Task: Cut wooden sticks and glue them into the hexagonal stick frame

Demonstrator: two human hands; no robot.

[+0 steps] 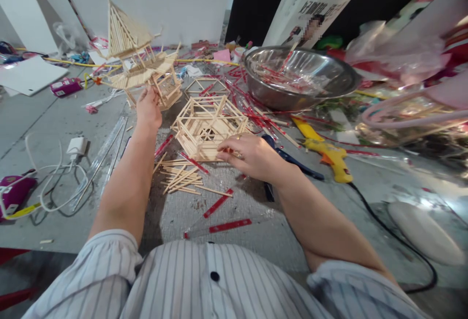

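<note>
My left hand (148, 106) is closed around the lower part of a pagoda model (137, 72) made of thin wooden sticks. The model has a pointed roof above a wider lower one and stands tilted. Before me on the table lies a hexagonal stick frame (208, 124), with an open lattice and a star-shaped opening in its floor. At its front right edge, my right hand (244, 153) has its fingers curled and pressed on the frame; the fingertips are partly hidden. A pile of loose wooden sticks (182, 176) lies just left of and nearer than the frame.
A steel bowl (303, 100) full of red-and-clear wrappers stands at the back right. Right of my hand are a yellow glue gun (329, 153) with a black cord and dark-handled pliers (298, 163). A white charger (76, 147) with cable lies left. Empty wrappers (230, 225) lie near me.
</note>
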